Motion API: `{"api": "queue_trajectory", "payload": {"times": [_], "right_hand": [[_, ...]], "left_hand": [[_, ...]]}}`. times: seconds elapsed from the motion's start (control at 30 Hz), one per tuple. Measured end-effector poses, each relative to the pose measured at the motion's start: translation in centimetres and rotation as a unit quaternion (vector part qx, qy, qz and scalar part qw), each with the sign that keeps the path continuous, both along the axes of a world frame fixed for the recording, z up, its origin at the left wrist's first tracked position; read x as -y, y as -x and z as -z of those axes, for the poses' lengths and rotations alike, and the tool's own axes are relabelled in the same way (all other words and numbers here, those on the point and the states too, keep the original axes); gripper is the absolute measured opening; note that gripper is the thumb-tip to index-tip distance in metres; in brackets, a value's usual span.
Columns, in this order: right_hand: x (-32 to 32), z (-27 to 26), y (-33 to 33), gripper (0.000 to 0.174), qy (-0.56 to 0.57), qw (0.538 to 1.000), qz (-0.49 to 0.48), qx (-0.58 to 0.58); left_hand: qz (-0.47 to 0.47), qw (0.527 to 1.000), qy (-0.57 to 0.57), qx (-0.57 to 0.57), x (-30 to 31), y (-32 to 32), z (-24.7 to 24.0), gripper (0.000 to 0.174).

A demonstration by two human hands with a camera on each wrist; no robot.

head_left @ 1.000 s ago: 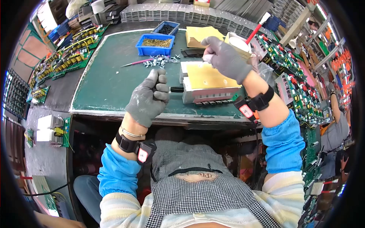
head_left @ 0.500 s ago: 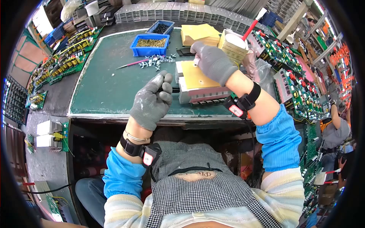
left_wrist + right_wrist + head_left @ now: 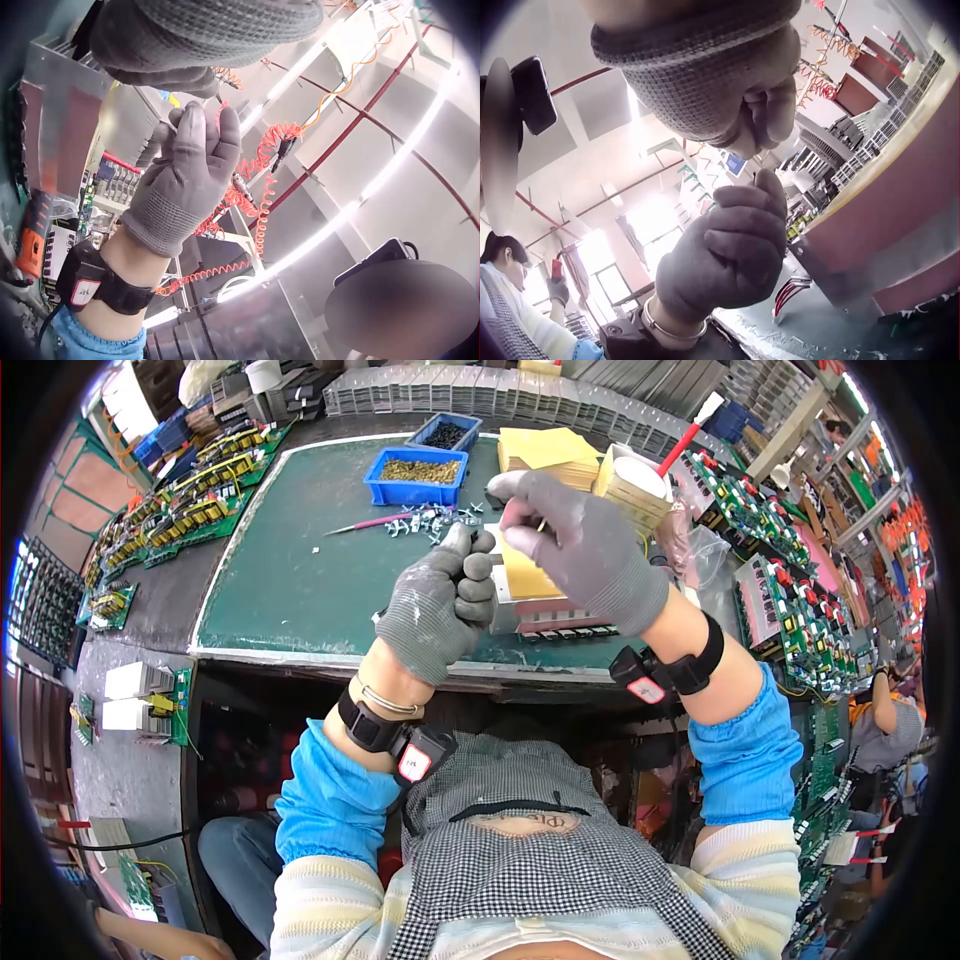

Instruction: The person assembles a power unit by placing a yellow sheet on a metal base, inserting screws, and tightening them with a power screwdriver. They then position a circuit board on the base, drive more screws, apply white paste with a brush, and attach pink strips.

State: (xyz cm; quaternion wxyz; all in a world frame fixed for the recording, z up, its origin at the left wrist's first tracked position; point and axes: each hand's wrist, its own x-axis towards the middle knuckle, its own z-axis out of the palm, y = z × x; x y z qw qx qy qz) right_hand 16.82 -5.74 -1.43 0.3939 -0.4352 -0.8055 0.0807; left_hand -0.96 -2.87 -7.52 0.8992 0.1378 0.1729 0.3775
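Note:
My gloved left hand [image 3: 440,605] has its fingers curled, thumb against the forefinger. A small dark piece [image 3: 754,177] sticks up from those fingertips in the right wrist view. My gloved right hand [image 3: 600,555] is over the left part of the metal block [image 3: 507,610] with the yellow sheet [image 3: 525,578] on top. Its fingers are bent, thumb and forefinger apart, and I see no thing held in them. The left wrist view shows the right hand [image 3: 187,176] with bent fingers, beside the block [image 3: 64,112].
Behind the hands stand a blue bin of brass-coloured parts [image 3: 377,490] and a bin of dark parts [image 3: 468,442]. Small metal clips [image 3: 430,520] and a pink-handled tool [image 3: 370,523] lie on the green mat [image 3: 290,590]. Yellow sheets [image 3: 545,448] and circuit boards [image 3: 790,600] are at the right.
My left hand has moved right and up, close to the block. The right hand first shifted left, and its thumb and forefinger have spread apart. The hands are nearer each other.

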Motion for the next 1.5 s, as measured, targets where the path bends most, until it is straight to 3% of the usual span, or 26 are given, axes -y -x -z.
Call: {"api": "queue_trajectory", "payload": {"times": [0.17, 0.27, 0.37, 0.4, 0.43, 0.5, 0.57, 0.6, 0.7, 1.0, 1.1, 1.2, 1.3, 1.4, 1.5], "right_hand": [[-0.2, 1.0, 0.9, 0.029, -0.037, 0.998, -0.025, -0.042], [0.0, 0.4, 0.6, 0.027, -0.003, 0.999, -0.006, -0.039], [-0.6, -0.5, -2.1, 0.024, 0.035, 0.997, 0.053, -0.036], [-1.2, -0.5, -3.7, 0.024, 0.028, 0.996, 0.081, -0.006], [-1.7, -0.2, -5.5, 0.024, 0.02, 0.994, 0.109, 0.023], [-2.8, 0.9, -8.4, 0.024, 0.059, 0.987, 0.144, 0.047], [-3.8, 2.8, -10.4, 0.024, 0.152, 0.976, 0.155, 0.033], [-3.9, 3.4, -10.6, 0.024, 0.149, 0.976, 0.156, 0.038], [-4.1, 4.4, -10.5, 0.024, 0.133, 0.976, 0.166, 0.053], [-3.3, 3.6, -8.9, 0.016, 0.104, 0.948, 0.23, 0.193], [-3.7, 4.3, -9.2, 0.011, 0.045, 0.958, 0.209, 0.192], [-4.2, 3.7, -9.0, 0.012, 0.087, 0.941, 0.199, 0.26], [-4.1, 3.4, -9.4, 0.017, 0.104, 0.956, 0.166, 0.218], [-1.7, 1.2, -7.6, 0.02, 0.088, 0.98, 0.168, 0.063], [0.9, -1.0, -4.7, 0.025, -0.015, 0.997, 0.061, -0.048]], "left_hand": [[-0.028, 0.997, -0.038, -0.068, 1.1, -0.6, -1.1, 0.02], [0.027, 0.996, -0.074, -0.04, 1.1, 0.0, 0.0, 0.018], [0.006, 0.998, -0.049, 0.036, 0.7, 1.0, 0.0, 0.016], [-0.076, 0.963, -0.239, -0.094, 0.3, 1.3, 1.3, 0.016], [-0.155, 0.869, -0.416, -0.217, 0.0, 1.3, 2.6, 0.016], [-0.161, 0.884, -0.386, -0.209, -0.1, 2.1, 3.3, 0.018], [-0.134, 0.971, -0.189, -0.06, 0.3, 2.1, 2.7, 0.02], [-0.118, 0.989, -0.085, 0.015, 0.5, 2.0, 2.4, 0.022], [-0.128, 0.991, 0.024, 0.021, 1.3, 1.6, 1.3, 0.025], [-0.064, 0.996, -0.057, 0.011, 0.7, 2.6, 3.1, 0.028], [-0.071, 0.993, -0.093, 0.014, 0.7, 2.0, 3.2, 0.028], [-0.085, 0.991, -0.107, -0.009, 1.3, 1.4, 1.9, 0.025], [-0.091, 0.993, -0.046, -0.057, 2.4, 0.9, -0.6, 0.024], [0.031, 0.993, -0.013, 0.115, 1.2, 2.1, 1.4, 0.027], [0.048, 0.993, 0.022, 0.105, 1.2, 1.3, 0.9, 0.023]]}}
